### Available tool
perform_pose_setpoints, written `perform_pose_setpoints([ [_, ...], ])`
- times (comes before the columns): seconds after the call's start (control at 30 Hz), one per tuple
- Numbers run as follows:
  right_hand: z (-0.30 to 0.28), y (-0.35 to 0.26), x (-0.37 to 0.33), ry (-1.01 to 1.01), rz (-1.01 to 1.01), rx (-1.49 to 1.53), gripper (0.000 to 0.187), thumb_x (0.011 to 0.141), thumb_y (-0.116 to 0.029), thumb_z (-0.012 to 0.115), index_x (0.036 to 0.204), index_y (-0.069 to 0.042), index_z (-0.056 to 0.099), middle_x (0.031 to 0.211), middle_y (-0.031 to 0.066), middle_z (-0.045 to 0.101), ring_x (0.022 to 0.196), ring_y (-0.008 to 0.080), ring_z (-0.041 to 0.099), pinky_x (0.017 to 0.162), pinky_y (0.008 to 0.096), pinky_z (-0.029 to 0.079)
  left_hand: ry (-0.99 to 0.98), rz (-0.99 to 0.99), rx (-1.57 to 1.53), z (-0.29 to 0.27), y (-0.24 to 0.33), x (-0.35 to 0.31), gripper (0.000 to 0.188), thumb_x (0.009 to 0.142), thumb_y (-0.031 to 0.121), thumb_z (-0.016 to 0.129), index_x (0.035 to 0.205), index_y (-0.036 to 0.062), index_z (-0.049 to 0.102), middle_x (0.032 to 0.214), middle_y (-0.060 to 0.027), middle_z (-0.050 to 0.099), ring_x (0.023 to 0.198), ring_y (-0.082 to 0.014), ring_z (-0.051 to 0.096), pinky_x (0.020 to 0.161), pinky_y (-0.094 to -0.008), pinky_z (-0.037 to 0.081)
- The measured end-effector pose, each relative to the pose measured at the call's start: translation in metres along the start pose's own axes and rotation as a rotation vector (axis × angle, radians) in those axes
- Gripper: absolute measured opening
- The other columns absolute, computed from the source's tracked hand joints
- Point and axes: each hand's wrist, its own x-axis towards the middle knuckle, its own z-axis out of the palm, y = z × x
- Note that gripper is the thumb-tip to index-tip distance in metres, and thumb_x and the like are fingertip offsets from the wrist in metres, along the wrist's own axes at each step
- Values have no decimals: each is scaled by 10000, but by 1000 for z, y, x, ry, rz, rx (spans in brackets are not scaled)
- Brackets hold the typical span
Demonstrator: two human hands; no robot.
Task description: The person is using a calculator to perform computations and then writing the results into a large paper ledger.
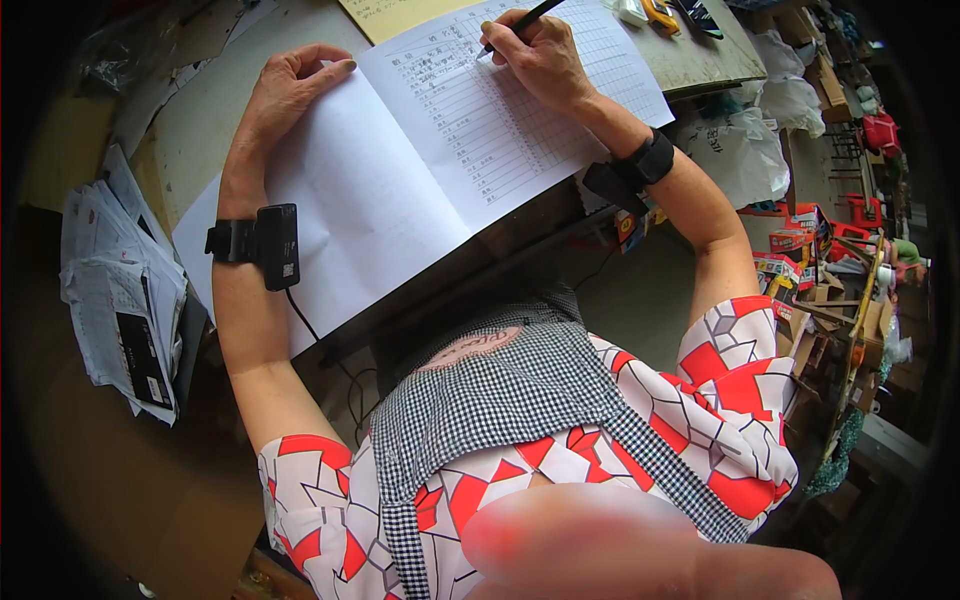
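An open notebook (pixel 340 190) lies on the table in front of me, its left page blank. Its right page (pixel 480 140) is a ruled form with rows of handwriting near the top. My right hand (pixel 545 60) grips a black pen (pixel 522 25), the tip touching the written rows of that page. At the upper left edge of the blank page my left hand (pixel 285 95) rests with its fingers loosely stretched and the thumb apart; it holds nothing. Both wrists wear black straps, the left one carrying a black box (pixel 277 247) with a cable.
Yellowish paper (pixel 395 15) sticks out beyond the notebook. A yellow-and-black tool (pixel 660 15) and a dark phone-like object (pixel 698 18) lie on the table (pixel 700 55) at the far right. Papers (pixel 125 290) are stacked at left. Plastic bags (pixel 740 150) and boxes (pixel 795 240) crowd the right.
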Motion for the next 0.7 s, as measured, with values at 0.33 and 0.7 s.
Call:
perform_pose_setpoints([
  [0.33,-2,-12,2,0,236,48,234,874,-159,548,741,8,643,584,48,613,547,91,576,488,265,459,17,-2,31,0,1,-2,240,834,321,680,996,146,705,740,-35,674,602,-92,614,621,-251,516],
  [0.7,-1,-12,1,24,234,51,224,865,-141,538,731,13,633,574,47,603,540,95,569,483,266,452,-3,-1,14,-1,2,-2,231,840,313,675,990,138,703,734,-28,669,598,-86,606,612,-245,507],
])
